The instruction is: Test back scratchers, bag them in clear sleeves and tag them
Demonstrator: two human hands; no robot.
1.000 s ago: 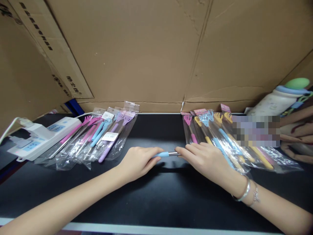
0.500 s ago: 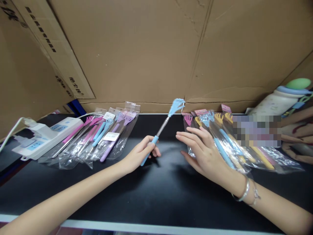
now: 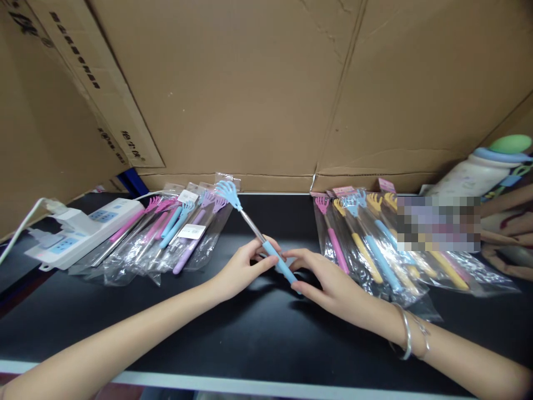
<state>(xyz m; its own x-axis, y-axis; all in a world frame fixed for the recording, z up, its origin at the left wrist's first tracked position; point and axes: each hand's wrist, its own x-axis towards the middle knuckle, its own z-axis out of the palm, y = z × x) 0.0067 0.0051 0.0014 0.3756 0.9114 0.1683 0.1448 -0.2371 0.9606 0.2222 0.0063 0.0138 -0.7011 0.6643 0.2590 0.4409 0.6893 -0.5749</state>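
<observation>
A light-blue back scratcher (image 3: 256,229) is held over the middle of the black table, its claw head tilted up to the left and its handle pointing down to the right. My left hand (image 3: 245,265) is closed around the upper handle, thumb on top. At the lower end of the handle, my right hand (image 3: 328,278) grips with thumb and fingers; bracelets circle that wrist. Wrapped back scratchers in pink, yellow and blue (image 3: 366,244) lie to the right of my hands. More wrapped ones, pink, blue and purple (image 3: 179,228), lie to the left.
A white power strip (image 3: 89,228) with plugs and a cable sits at the left. Cardboard (image 3: 250,89) walls the back of the black table (image 3: 233,344). At the right, a pale bottle (image 3: 466,175) with a green top stands near another person's hand (image 3: 508,222).
The blue back scratcher has swung from leaning right to leaning left. My right hand has moved in from the right and closed on the handle's lower end.
</observation>
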